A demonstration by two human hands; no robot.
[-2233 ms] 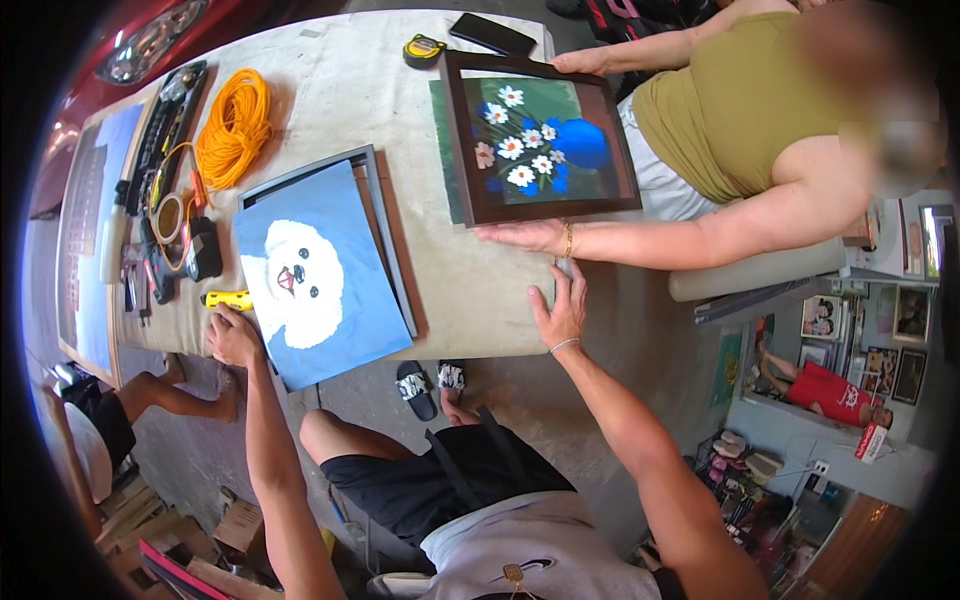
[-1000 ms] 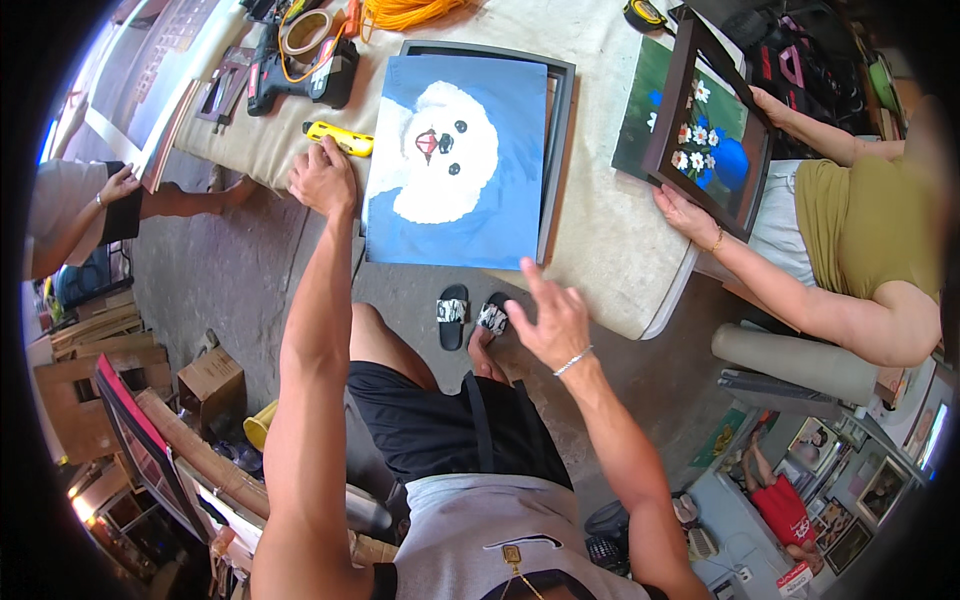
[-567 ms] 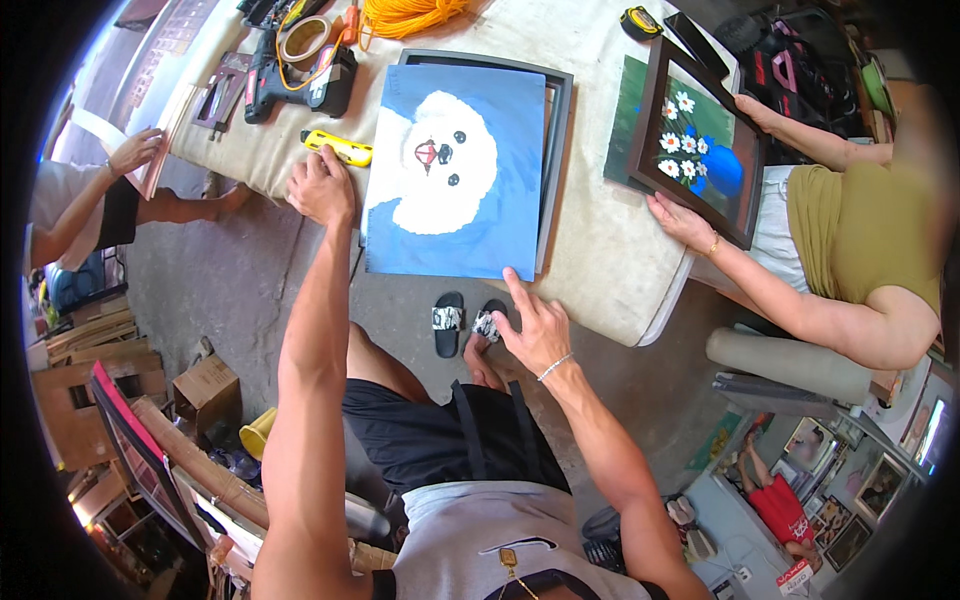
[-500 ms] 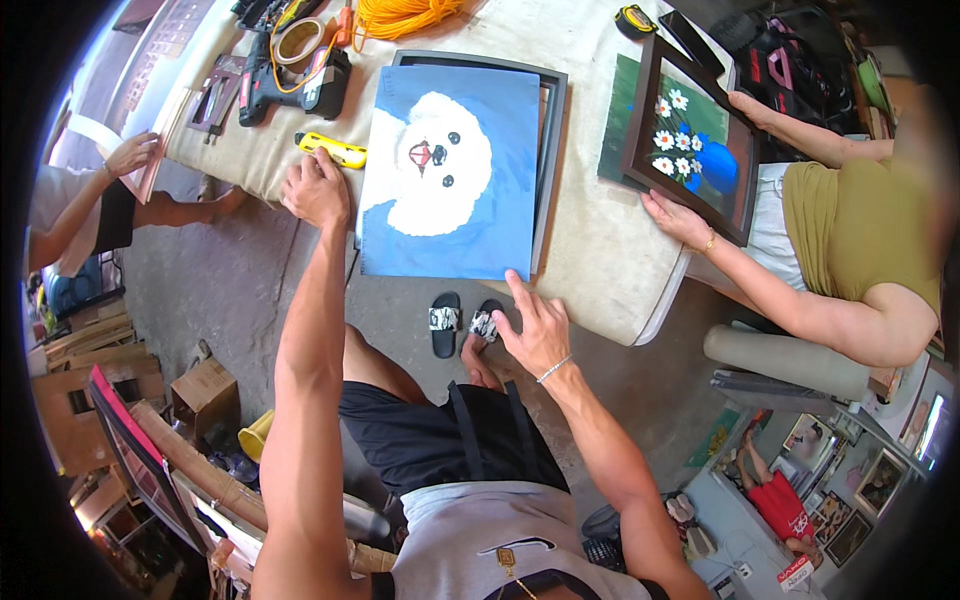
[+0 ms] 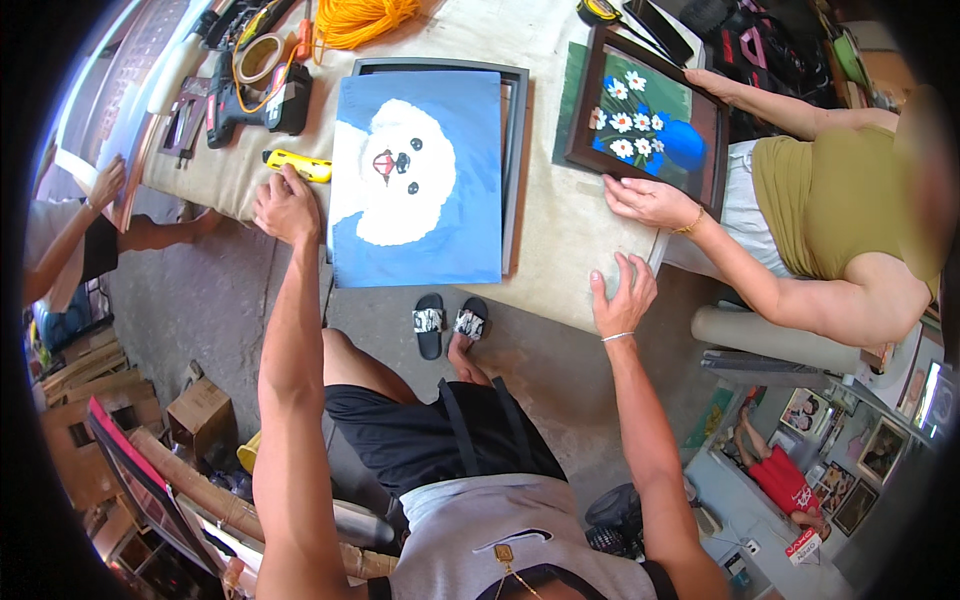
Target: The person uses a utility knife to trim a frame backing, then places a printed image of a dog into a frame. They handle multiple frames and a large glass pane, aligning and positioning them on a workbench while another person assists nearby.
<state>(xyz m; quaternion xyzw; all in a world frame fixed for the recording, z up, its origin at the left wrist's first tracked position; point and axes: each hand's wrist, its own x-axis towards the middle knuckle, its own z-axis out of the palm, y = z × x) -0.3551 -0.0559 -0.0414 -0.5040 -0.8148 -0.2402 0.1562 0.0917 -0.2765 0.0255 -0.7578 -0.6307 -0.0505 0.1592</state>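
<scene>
Our left hand (image 5: 287,207) touches cutter (image 5: 300,165), whether gripping we cannot tell; right hand (image 5: 624,292) empty, fingers spread. Dog painting (image 5: 418,180), atop grey frame (image 5: 518,110), reaches tabletop (image 5: 560,240)'s near edge: forearm (image 5: 290,320) bump could topple it.

Dog painting (image 5: 420,180) atop a frame (image 5: 517,120) on the table (image 5: 560,240), cutter (image 5: 303,167) left, flower painting (image 5: 645,130) right

A wide table covered with pale beige cloth (image 5: 565,240) stands on a grey concrete floor (image 5: 220,290). At lower left there is a brown cardboard box (image 5: 202,415). At right, dark-framed pictures (image 5: 884,448) appear beside a pale grey wall (image 5: 728,475).
</scene>
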